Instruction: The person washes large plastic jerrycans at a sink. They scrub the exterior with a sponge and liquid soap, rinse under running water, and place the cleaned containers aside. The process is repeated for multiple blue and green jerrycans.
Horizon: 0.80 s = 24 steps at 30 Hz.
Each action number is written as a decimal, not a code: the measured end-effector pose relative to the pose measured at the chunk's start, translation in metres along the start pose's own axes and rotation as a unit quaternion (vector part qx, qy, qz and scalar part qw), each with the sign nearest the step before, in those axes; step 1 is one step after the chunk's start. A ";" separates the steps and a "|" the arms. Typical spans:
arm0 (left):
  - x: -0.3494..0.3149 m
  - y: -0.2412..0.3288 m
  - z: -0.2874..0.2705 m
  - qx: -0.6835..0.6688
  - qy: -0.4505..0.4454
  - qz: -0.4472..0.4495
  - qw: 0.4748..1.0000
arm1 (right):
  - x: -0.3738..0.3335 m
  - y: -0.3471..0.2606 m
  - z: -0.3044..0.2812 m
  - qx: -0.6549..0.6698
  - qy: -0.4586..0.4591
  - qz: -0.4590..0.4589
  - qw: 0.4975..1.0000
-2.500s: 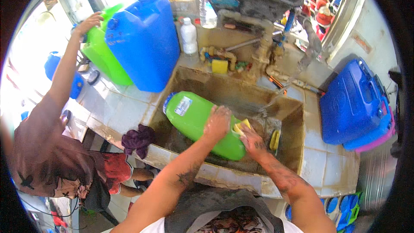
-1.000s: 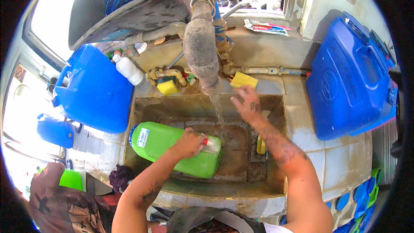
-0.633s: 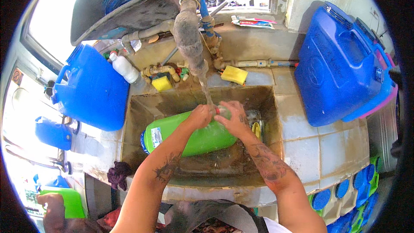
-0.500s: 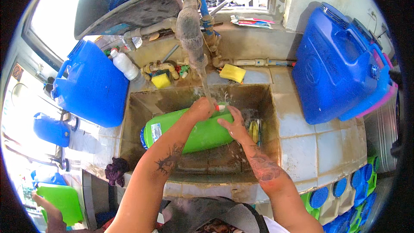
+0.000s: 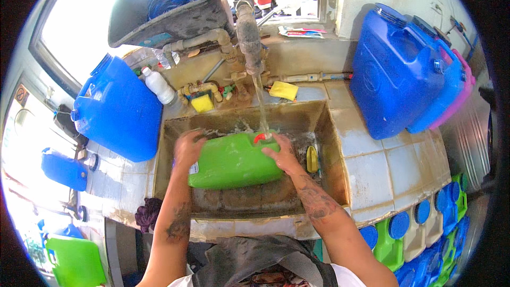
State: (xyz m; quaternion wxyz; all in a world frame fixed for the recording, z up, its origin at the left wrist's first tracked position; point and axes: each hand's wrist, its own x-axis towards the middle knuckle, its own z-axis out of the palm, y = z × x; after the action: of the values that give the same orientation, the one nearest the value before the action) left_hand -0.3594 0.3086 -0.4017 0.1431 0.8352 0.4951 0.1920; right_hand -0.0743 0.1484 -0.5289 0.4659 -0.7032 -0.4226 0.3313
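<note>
A green plastic jug (image 5: pixel 234 162) lies on its side in the sink (image 5: pixel 332 170), a small red fitting (image 5: pixel 260 137) near its upper right corner. Water from the faucet (image 5: pixel 254 66) falls onto that corner. My right hand (image 5: pixel 284 155) grips the jug's right end, thumb across its front. My left hand (image 5: pixel 188 150), slightly blurred, is bent around the left end and hides the cap there. A yellow scrubber-like item (image 5: pixel 312 159) rests in the sink to the right of my right hand.
Blue jugs stand on the counter at left (image 5: pixel 119 111) and right (image 5: pixel 390 77). Yellow sponges (image 5: pixel 202 103) (image 5: pixel 283 91) and a white bottle (image 5: pixel 158 86) sit behind the sink. A dark cloth (image 5: pixel 149 215) hangs at the front left edge. Several capped containers (image 5: pixel 398 226) stand below right.
My left hand has moved from the red fitting to the jug's left end. The jug now lies more level. Another person's hand at the lower left has gone from view.
</note>
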 end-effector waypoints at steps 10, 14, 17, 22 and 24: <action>-0.091 -0.166 0.033 -0.245 0.053 -0.259 0.933 | 0.000 -0.006 0.016 0.008 -0.018 -0.012 1.000; -0.077 -0.105 -0.015 -0.085 0.047 -0.243 0.965 | 0.014 0.016 0.023 -0.026 0.033 -0.063 0.997; -0.064 -0.043 -0.053 -0.020 0.110 -0.155 0.982 | 0.025 0.016 0.027 -0.017 0.043 -0.017 0.999; -0.045 0.032 -0.055 -0.094 0.089 0.199 0.972 | 0.042 -0.006 0.029 0.244 -0.031 0.035 0.969; -0.026 0.005 -0.030 0.001 -0.035 0.180 0.983 | 0.045 -0.040 0.018 0.374 -0.077 0.023 0.924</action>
State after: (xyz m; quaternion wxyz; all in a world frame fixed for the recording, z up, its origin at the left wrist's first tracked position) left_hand -0.3803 0.2850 -0.3774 0.1230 0.9168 0.3320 0.1847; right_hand -0.0823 0.2036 -0.5013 0.6532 -0.4594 -0.2866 0.5292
